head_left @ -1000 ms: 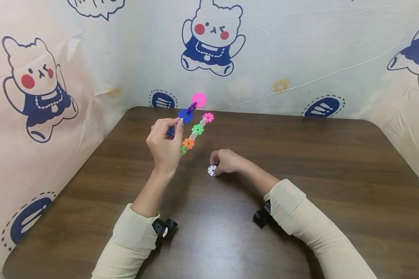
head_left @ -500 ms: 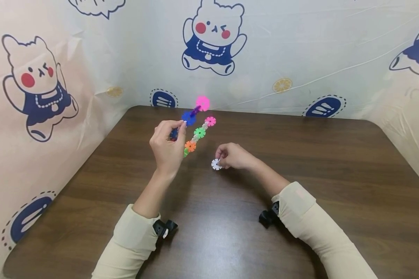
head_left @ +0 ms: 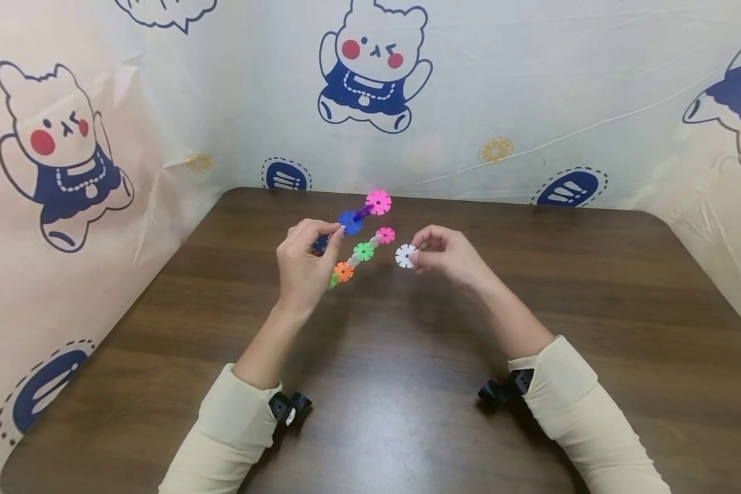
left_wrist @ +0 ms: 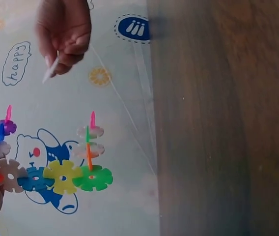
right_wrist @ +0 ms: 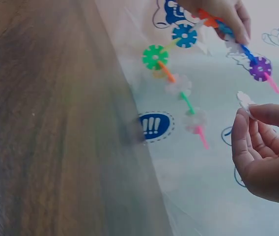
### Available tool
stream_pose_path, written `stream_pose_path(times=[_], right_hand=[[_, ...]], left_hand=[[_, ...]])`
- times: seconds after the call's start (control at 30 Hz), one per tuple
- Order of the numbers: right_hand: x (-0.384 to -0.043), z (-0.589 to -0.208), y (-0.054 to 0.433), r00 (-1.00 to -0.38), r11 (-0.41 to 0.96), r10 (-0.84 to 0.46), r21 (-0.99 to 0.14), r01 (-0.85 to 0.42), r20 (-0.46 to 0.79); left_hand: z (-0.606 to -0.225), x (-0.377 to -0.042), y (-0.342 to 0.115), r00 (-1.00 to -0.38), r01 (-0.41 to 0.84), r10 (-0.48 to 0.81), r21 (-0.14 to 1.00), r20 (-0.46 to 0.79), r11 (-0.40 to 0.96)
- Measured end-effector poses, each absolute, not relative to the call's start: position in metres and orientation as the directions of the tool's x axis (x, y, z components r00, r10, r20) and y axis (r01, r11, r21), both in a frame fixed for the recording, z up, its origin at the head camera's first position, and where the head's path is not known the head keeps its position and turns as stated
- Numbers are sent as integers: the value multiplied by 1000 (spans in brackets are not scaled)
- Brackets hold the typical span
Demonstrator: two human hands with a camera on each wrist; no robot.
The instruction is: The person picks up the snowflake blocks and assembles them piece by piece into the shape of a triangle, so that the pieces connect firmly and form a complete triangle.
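Observation:
Between thumb and fingertips, my left hand (head_left: 305, 264) pinches a chain of slotted plastic discs (left_wrist: 63, 176) joined edge to edge. The chain bends into a U with two arms, each tipped by a pink disc (head_left: 379, 202). Yellow, green, blue, orange, purple and clear discs make up the rest; the left hand hides part of it. My right hand (head_left: 451, 255) pinches a single white slotted disc (head_left: 405, 256) by its edge. That disc is held up off the table, just right of the chain's pink ends and apart from them.
A brown wooden table (head_left: 562, 295) lies under both hands. Behind it and at the sides hangs a pale sheet (head_left: 469, 68) printed with cartoon bears. Black wrist cameras (head_left: 494, 392) sit on both sleeves.
My right hand has lifted the white disc from low over the table, moving up and to the right. The left hand has shifted slightly right and down with the chain.

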State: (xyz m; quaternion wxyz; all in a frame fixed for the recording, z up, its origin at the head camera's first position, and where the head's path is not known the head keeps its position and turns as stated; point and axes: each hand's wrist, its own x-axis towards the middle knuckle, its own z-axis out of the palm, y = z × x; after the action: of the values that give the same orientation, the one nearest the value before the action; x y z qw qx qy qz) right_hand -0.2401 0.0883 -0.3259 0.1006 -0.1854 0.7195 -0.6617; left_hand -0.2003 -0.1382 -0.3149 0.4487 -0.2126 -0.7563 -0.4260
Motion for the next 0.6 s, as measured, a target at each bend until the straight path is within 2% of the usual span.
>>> stream_pose_path(times=[0.2,0.47,0.6], right_hand=[[-237,-318,98,-945,-62,-289,-988,-139,151],[-235,-306,102,-950,-347,-181,-921,-179,253],[-235,-304,104,-941,-402,-162,-891,-212,297]], left_hand=[[-317,-201,-136,-494,738,8,415,869,531],[-317,-198,-133,-551,758,97,448,829,475],[-317,-197,-131,-566,761,122,461,815,457]])
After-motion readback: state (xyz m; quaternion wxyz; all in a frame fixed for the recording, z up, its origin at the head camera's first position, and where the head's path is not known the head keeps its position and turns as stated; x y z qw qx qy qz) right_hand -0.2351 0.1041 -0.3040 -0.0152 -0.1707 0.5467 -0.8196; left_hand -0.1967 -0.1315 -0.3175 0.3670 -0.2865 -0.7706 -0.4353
